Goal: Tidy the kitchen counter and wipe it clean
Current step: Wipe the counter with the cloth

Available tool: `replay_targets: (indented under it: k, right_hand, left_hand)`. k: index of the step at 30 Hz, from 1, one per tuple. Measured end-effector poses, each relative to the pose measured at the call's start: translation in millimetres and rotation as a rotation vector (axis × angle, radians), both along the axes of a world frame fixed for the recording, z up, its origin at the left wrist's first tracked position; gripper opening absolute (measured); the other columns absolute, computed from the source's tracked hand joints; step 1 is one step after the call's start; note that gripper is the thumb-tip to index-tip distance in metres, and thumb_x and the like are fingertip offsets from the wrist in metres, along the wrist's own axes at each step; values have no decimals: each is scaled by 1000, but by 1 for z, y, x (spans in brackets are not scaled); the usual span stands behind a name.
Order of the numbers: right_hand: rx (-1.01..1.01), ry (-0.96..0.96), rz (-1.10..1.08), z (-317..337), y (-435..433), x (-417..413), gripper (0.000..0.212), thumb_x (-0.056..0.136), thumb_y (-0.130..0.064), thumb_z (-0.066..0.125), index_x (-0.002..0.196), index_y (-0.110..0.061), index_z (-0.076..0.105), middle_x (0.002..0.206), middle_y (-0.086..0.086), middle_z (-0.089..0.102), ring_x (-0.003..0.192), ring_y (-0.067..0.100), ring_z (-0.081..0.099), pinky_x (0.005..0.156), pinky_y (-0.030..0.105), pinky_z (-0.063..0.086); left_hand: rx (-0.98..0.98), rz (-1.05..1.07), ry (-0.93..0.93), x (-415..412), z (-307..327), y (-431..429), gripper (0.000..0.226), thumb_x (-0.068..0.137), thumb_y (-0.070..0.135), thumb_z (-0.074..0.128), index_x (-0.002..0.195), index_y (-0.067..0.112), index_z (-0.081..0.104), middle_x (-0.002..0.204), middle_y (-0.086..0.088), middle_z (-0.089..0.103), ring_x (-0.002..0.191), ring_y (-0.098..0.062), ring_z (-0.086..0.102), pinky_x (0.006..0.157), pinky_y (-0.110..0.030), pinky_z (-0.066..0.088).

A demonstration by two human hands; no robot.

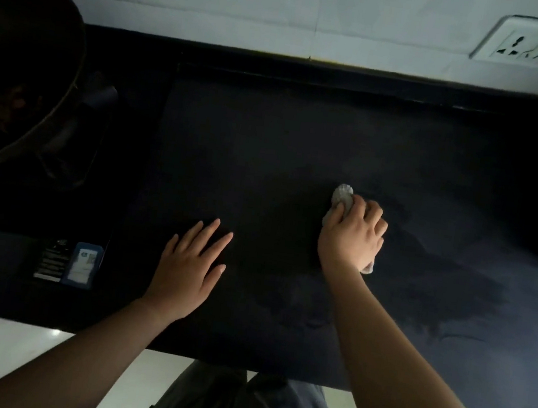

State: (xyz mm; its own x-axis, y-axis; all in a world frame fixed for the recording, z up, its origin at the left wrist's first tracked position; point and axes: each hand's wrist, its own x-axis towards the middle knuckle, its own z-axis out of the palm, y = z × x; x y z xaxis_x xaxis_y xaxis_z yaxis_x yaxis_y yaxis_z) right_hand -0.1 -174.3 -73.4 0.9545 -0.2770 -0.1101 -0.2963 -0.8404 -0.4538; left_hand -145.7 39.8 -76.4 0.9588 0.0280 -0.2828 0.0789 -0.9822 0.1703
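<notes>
Across nearly the whole view runs the dark kitchen counter (270,128), backed at the far side by a pale wall (253,3) carrying a socket plate (535,43) at far right. At far left a large dark wok (15,67) sits on a stove, well apart from the wiping, so that stretch looks unreachable until it is moved. To the right, a dull smeared sheen suggests moisture where the cloth has passed. Near the left front edge lies a small blue-and-white packet (83,265). The left hand (187,268) rests flat with fingers spread, holding nothing, probably bracing the body. The right hand (352,235) is clenched around a balled pale cloth (343,198), pressing it onto the counter right of centre, bunched for firmer scrubbing pressure.
</notes>
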Motion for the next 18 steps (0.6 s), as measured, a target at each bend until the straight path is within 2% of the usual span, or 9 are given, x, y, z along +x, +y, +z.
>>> replay_targets:
  k: [2,6,10,14,18]
  right_hand:
    - [-12,5,89,1,14,2,39,93,-36,37,128,-21,44,139,5,39,120,28,36,93,42,33]
    - [-1,1,499,4,32,-24,39,92,-37,41,128,-23,45,137,4,41,118,29,39,89,43,37]
    - [20,41,741,8,12,-74,43,94,-42,38,133,-25,41,139,3,41,122,24,39,96,40,38]
    - [-49,-28,658,3,-32,-102,42,89,-44,37,123,-24,52,126,5,54,107,29,53,84,40,47]
    - [-56,-31,441,2,-46,-84,39,90,-42,38,121,-24,52,127,5,50,109,31,47,86,43,43]
  left_hand:
    - [13,30,14,-3,1,-5,58,89,50,20,145,32,23,157,-1,19,143,-24,16,108,-54,25]
    - [10,54,23,-5,5,-9,58,89,50,23,145,31,25,156,-2,21,143,-26,19,107,-54,26]
    - [-39,64,24,-5,7,-10,56,92,42,41,145,30,26,157,-1,17,144,-25,15,109,-56,25]
    - [-63,58,39,-6,9,-10,58,92,42,46,146,28,26,158,-2,13,145,-25,11,110,-55,24]
    - [-47,54,46,-19,12,-9,58,92,45,43,145,27,27,157,-3,16,144,-24,15,111,-52,24]
